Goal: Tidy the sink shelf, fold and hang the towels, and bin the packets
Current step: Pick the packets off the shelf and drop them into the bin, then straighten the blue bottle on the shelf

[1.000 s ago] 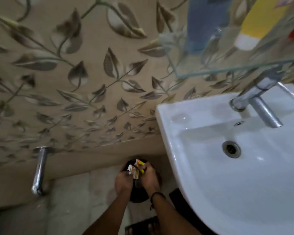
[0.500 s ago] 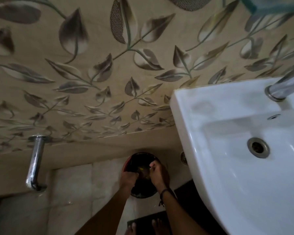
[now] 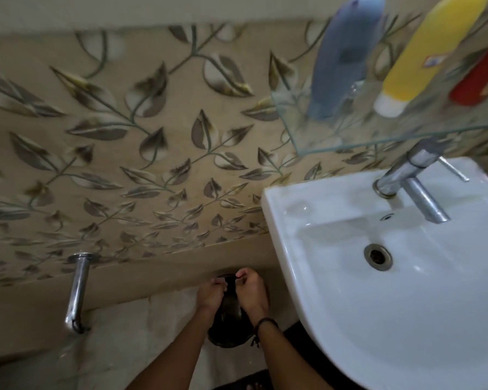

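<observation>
Both hands hang close together over the dark round bin (image 3: 228,332), which stands on the floor at the foot of the leaf-patterned wall, just beside the sink's (image 3: 335,319) left edge. The left hand (image 3: 210,294) and the right hand (image 3: 252,293) have their fingers curled inward above the bin's far rim; whether they pinch anything cannot be told. A dark band (image 3: 265,323) circles the right wrist. On the glass shelf (image 3: 302,142) above the tap (image 3: 406,175) stand a blue bottle (image 3: 344,54), a yellow bottle (image 3: 423,54) and a red bottle (image 3: 479,77), side by side.
</observation>
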`<action>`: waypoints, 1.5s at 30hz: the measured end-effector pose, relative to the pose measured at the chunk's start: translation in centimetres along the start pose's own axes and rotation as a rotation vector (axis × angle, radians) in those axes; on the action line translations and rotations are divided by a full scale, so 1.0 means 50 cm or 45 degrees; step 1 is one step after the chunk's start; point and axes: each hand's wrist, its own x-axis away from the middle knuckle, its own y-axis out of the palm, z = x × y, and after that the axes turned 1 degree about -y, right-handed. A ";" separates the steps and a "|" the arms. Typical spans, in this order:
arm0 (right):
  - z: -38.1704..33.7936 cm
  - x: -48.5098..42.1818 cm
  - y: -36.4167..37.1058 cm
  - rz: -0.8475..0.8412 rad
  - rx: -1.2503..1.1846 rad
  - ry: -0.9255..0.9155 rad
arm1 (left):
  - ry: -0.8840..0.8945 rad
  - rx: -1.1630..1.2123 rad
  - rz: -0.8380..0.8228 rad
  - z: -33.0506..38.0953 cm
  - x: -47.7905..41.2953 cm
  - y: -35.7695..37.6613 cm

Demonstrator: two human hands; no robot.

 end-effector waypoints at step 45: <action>-0.305 0.214 -0.949 1.414 -0.513 -0.411 | 0.811 0.214 0.311 0.370 0.561 -0.217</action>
